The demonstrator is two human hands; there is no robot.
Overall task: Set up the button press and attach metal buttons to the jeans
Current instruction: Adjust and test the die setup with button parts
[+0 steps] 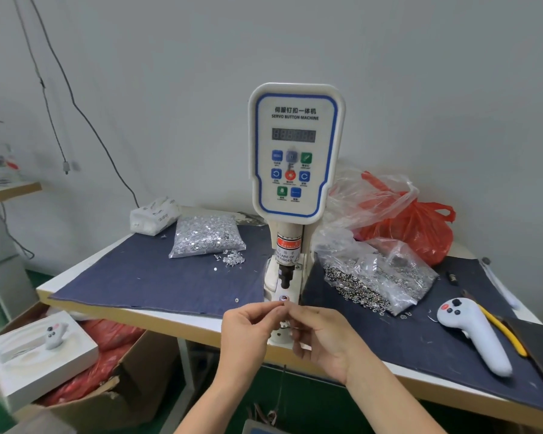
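— Head view, item one?
— Button press, upright at the tabletop front edge, display dark.
— Hands?
— Left hand and right hand meet just below the lower die; fingers curled narrow, pinching something too small to tell.
— Stock?
— Bag of tacks left of the press, bag of buttons right, both on denim cloth.

A white handheld controller lies beside a yellow-handled tool; a red plastic bag sits behind.
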